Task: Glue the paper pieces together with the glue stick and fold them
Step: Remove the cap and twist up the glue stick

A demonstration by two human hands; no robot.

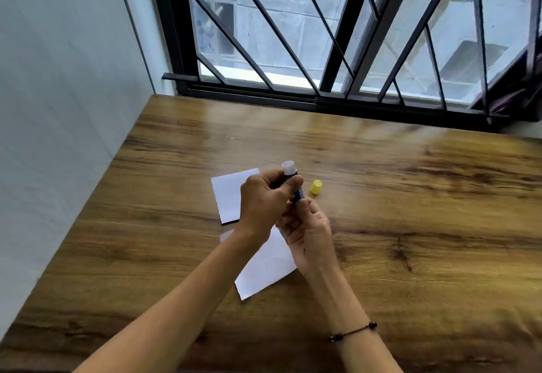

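Paper lies nearest: 1 white piece (264, 267) flat on the wooden table (410, 226), partly under both wrists. Above it the right hand (308, 235) pinches the lower end of the glue stick (294, 185) with curled fingers, while the left hand (264, 199) curls round its upper body, white open tip pointing up and away. Just beside the stick, the yellow cap (316, 187) rests on the table. A 2nd paper piece (228, 193) lies behind the left hand. Beyond stands a barred window (322, 35).

Both forearms reach forward, left hand (265, 199) and right hand (308, 233) meeting, fingers (293, 183) curled in a grip.
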